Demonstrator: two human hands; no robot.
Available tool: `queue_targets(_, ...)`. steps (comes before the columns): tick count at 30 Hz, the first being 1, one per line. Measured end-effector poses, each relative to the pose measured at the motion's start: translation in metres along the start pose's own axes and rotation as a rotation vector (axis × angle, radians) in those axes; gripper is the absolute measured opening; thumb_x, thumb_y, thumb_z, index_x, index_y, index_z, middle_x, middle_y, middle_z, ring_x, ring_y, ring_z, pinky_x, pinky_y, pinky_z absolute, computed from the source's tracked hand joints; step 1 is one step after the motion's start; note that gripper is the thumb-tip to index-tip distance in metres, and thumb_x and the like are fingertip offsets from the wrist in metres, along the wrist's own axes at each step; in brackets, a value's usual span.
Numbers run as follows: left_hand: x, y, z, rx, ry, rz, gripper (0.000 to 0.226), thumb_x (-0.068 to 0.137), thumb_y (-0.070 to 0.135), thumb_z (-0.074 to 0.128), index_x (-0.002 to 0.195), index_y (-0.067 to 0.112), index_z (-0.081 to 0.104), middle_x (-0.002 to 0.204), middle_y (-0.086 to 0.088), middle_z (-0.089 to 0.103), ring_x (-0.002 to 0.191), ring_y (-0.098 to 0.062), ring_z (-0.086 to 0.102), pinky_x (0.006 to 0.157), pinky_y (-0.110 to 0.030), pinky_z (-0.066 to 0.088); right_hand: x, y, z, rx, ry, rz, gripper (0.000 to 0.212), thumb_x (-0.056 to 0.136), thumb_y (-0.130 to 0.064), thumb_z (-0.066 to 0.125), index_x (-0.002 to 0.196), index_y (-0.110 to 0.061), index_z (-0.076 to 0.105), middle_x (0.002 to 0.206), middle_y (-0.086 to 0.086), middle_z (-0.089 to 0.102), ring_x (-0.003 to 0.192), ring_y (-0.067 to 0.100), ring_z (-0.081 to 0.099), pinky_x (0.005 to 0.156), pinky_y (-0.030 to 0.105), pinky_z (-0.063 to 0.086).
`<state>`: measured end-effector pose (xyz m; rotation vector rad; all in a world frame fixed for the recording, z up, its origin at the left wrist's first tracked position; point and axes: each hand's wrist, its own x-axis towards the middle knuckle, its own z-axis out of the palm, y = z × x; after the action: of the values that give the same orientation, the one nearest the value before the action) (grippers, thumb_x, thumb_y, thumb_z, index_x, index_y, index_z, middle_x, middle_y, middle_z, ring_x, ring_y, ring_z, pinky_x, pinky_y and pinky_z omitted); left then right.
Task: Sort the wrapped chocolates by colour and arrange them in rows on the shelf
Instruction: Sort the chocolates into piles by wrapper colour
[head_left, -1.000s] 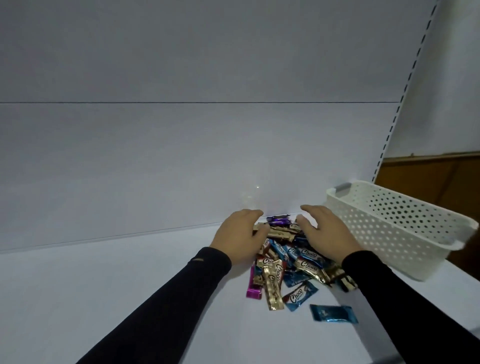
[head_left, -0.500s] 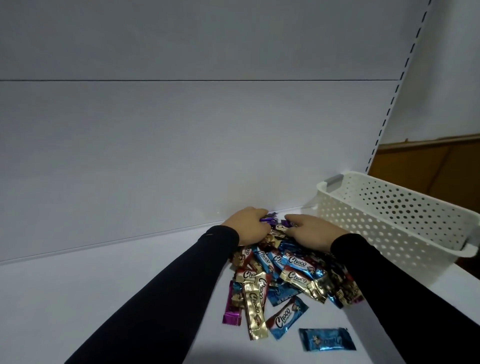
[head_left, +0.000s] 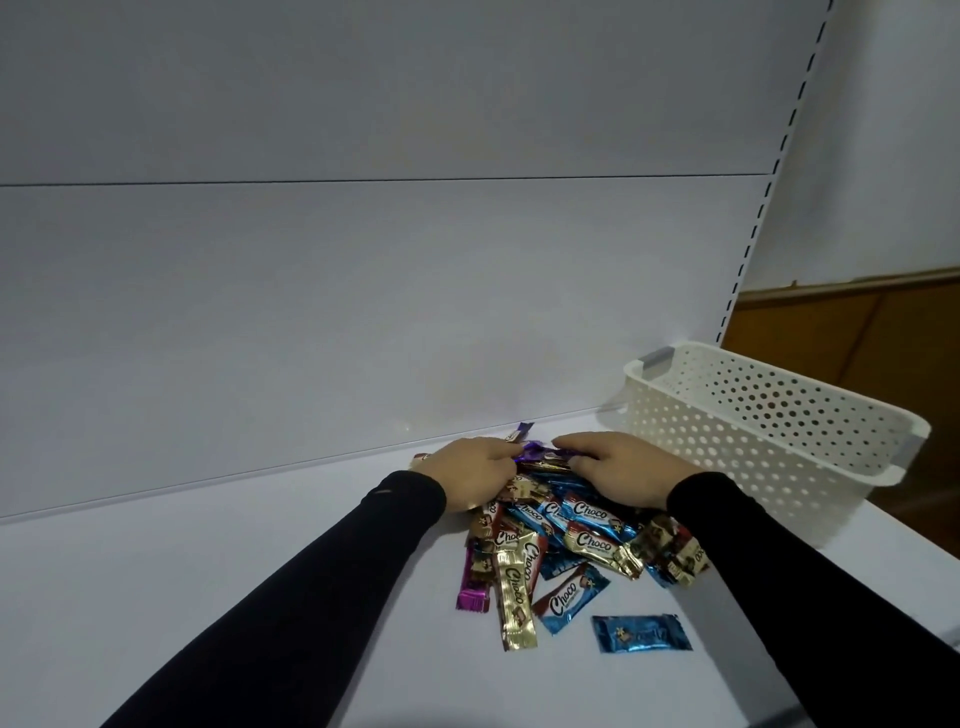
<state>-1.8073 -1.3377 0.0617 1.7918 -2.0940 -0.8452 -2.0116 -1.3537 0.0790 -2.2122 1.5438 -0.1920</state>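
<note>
A heap of wrapped chocolates (head_left: 582, 525) in blue, gold, red, purple and magenta foil lies on the white shelf (head_left: 208, 571). My left hand (head_left: 472, 473) and my right hand (head_left: 615, 467) meet at the heap's far end. Between them is a purple chocolate (head_left: 535, 451); my left fingers curl on one end and my right fingers curl over the other. A second purple chocolate (head_left: 521, 431) lies just behind, by the back panel. At the near side a gold chocolate (head_left: 514, 597), a magenta chocolate (head_left: 474, 592) and a lone blue chocolate (head_left: 641, 633) lie apart from the heap.
A white perforated basket (head_left: 753, 431) stands on the shelf right of the heap, close to my right forearm. The white back panel (head_left: 363, 312) rises just behind my hands. The shelf's right edge runs below the basket, with brown wood beyond it.
Both hands have closed in from the heap's sides onto the purple chocolate at the far end. The view has tilted down slightly.
</note>
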Motion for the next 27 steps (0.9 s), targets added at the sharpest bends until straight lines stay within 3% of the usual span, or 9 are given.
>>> queue_targets(3,-0.003,-0.003,-0.002,0.046,0.057,0.015,0.040,0.099,0.035,0.044,0.138,0.037,0.056,0.134,0.001,0.061,0.112,-0.015,0.058,0.100,-0.037,0.049,-0.001,0.003,0.000,-0.022,0.064,-0.041,0.038,0.102,-0.029,0.046,0.139,-0.027,0.053,0.137,-0.001,0.059,0.120,0.014,0.054,0.095,0.021,0.039)
queue_targets(6,-0.002,-0.004,-0.004,0.028,0.095,0.023,0.037,0.100,0.034,0.050,0.136,0.029,0.058,0.127,0.000,0.064,0.105,-0.012,0.061,0.088,-0.031,0.054,-0.001,0.005,0.001,0.016,0.133,-0.069,0.034,0.100,-0.028,0.053,0.133,-0.024,0.060,0.129,-0.002,0.065,0.114,0.012,0.059,0.099,0.023,0.044)
queue_targets(12,0.004,-0.002,-0.004,0.007,0.247,0.027,0.036,0.095,0.025,0.062,0.130,0.019,0.062,0.121,-0.001,0.065,0.101,-0.013,0.057,0.083,-0.023,0.042,-0.001,0.010,0.005,0.124,0.253,-0.098,0.029,0.098,-0.030,0.057,0.124,-0.022,0.067,0.122,-0.004,0.068,0.110,0.010,0.061,0.096,0.021,0.043)
queue_targets(16,0.001,-0.005,-0.008,-0.269,0.355,0.015,0.017,0.094,0.016,0.064,0.110,0.016,0.071,0.095,0.003,0.068,0.088,-0.013,0.062,0.072,-0.023,0.045,-0.002,0.009,0.006,0.268,0.378,-0.116,0.023,0.100,-0.027,0.055,0.118,-0.026,0.068,0.110,-0.008,0.069,0.094,0.007,0.066,0.088,0.021,0.049)
queue_targets(20,-0.008,-0.003,-0.013,-0.567,0.394,-0.010,0.007,0.094,0.008,0.063,0.094,0.013,0.068,0.085,-0.001,0.067,0.077,-0.016,0.064,0.065,-0.024,0.053,-0.003,-0.003,0.008,0.650,0.346,-0.102,0.011,0.097,-0.024,0.061,0.105,-0.023,0.069,0.103,-0.003,0.069,0.070,0.014,0.073,0.076,0.030,0.058)
queue_targets(23,-0.017,0.000,-0.017,-0.803,0.341,-0.045,0.008,0.097,0.004,0.059,0.098,0.011,0.062,0.089,-0.008,0.070,0.073,-0.017,0.066,0.067,-0.026,0.058,-0.004,-0.016,0.007,0.817,0.319,-0.112,0.010,0.092,-0.019,0.067,0.099,-0.011,0.069,0.099,0.007,0.072,0.066,0.016,0.071,0.070,0.028,0.059)
queue_targets(27,-0.028,0.002,-0.022,-0.934,0.244,-0.087,0.015,0.102,0.007,0.049,0.112,0.006,0.061,0.096,-0.017,0.070,0.072,-0.018,0.070,0.060,-0.023,0.059,-0.005,-0.031,0.011,0.870,0.235,-0.175,0.011,0.092,-0.010,0.066,0.102,-0.011,0.070,0.102,0.015,0.071,0.076,0.019,0.071,0.084,0.034,0.059)
